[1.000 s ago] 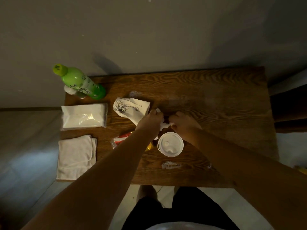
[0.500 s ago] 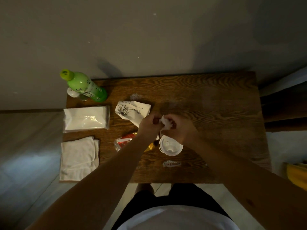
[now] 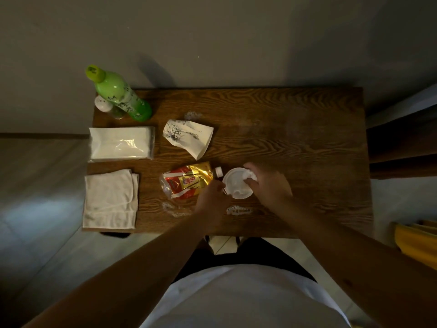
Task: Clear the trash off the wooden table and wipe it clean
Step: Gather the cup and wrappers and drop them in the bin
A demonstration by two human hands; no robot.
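Observation:
A white lidded cup (image 3: 235,185) stands near the front middle of the wooden table (image 3: 295,143). My right hand (image 3: 267,185) is closed on a crumpled white tissue (image 3: 250,174) over the cup's right rim. My left hand (image 3: 211,200) touches the cup's left edge with its fingertips; what it grips is unclear. A red and gold snack wrapper (image 3: 186,182) lies just left of the cup, with a small white cap (image 3: 218,171) beside it. A crumpled printed paper (image 3: 188,137) lies behind them. White smears (image 3: 237,210) mark the wood near the front edge.
A green bottle (image 3: 120,97) and a small white-capped jar (image 3: 104,106) stand at the back left corner. A tissue pack (image 3: 121,143) and a folded white cloth (image 3: 110,197) lie along the left edge. Something yellow (image 3: 416,242) sits on the floor at right.
Both hands moved from behind the cup down onto it; the right hand carried the tissue along. The snack wrapper, hidden by my left arm before, now shows.

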